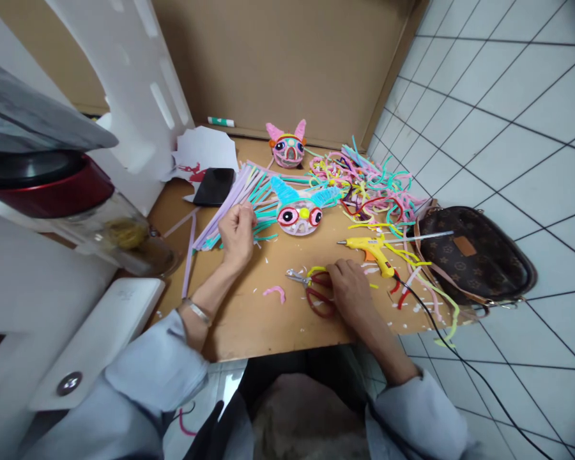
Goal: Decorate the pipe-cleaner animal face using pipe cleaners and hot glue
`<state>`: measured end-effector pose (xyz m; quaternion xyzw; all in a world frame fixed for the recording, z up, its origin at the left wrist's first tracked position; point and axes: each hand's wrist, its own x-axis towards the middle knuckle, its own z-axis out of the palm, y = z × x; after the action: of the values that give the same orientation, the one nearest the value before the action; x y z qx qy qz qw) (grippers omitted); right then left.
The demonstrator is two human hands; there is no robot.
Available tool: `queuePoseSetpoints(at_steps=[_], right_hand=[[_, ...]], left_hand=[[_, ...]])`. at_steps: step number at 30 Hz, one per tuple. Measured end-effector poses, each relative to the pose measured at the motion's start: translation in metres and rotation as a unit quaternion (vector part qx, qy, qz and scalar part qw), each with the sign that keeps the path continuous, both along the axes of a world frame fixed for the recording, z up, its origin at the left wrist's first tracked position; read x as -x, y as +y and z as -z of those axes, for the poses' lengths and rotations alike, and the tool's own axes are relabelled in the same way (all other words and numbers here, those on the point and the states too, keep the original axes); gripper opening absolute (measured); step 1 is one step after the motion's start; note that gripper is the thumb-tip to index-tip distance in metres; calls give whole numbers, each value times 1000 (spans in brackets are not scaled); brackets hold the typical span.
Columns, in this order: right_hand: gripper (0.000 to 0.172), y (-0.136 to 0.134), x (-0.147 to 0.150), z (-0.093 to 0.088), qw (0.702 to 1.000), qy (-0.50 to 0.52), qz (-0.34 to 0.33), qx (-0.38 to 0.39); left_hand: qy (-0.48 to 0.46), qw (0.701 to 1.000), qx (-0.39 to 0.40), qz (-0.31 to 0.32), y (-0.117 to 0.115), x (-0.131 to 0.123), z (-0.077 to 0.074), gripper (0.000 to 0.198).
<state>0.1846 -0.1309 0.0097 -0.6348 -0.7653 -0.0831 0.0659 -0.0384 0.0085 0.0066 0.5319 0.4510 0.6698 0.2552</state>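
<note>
My left hand (237, 233) is closed in a fist beside a bundle of lilac and teal pipe cleaners (220, 214); whatever is inside it, if anything, is hidden. My right hand (349, 287) has its curled fingers over the red handles of a pair of scissors (316, 291), whose blades point left. A yellow pipe cleaner piece (317, 269) lies by the scissors. Ahead sits a craft animal head (299, 217) with blue ears, red-rimmed eyes and a yellow nose. Behind it stands a similar head with pink ears (287, 148).
A yellow glue gun (371, 249) lies right of my right hand, its cord trailing off the table. Tangled pipe cleaners (368, 182) and a brown handbag (474, 255) are at the right. Leftward are a phone (214, 187), a glass jar (129, 223) and a white box (105, 338).
</note>
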Motion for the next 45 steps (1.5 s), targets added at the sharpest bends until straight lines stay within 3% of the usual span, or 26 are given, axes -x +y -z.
queuePoseSetpoints(at_steps=[7,15,18,22,27,30,33,38,42,45], right_hand=[[19,10,-2,-6,999,-20,7,24],[25,-1,-3,-5,986,137,2,-97],[25,1,6,-13,984,150,-20,-95],[23,16,22,-35,996,62,-41,-42],[29,48,38,-56,991,33,-43,-121],[30,66,39,-59,980,41,-94,-168],[32,78,31,-56,969,62,-112,-212],[33,85,10,-44,950,120,-70,-280],[28,81,5,-39,924,141,-4,-354],[30,78,7,-37,922,154,18,-356]], left_hand=[[0,1000,17,16,-2,-1,-2,41],[31,998,25,43,-3,-3,-2,34],[64,997,-3,38,-7,-3,-4,45],[138,983,-102,70,-19,-4,-10,53],[278,931,-187,142,-29,-9,-12,31],[297,922,-212,127,-25,-10,-10,25],[286,937,-178,91,-19,-6,-10,22],[195,976,-94,13,-16,1,-16,24],[198,971,-135,17,-16,-2,-15,22],[215,960,-176,25,-12,-5,-10,20]])
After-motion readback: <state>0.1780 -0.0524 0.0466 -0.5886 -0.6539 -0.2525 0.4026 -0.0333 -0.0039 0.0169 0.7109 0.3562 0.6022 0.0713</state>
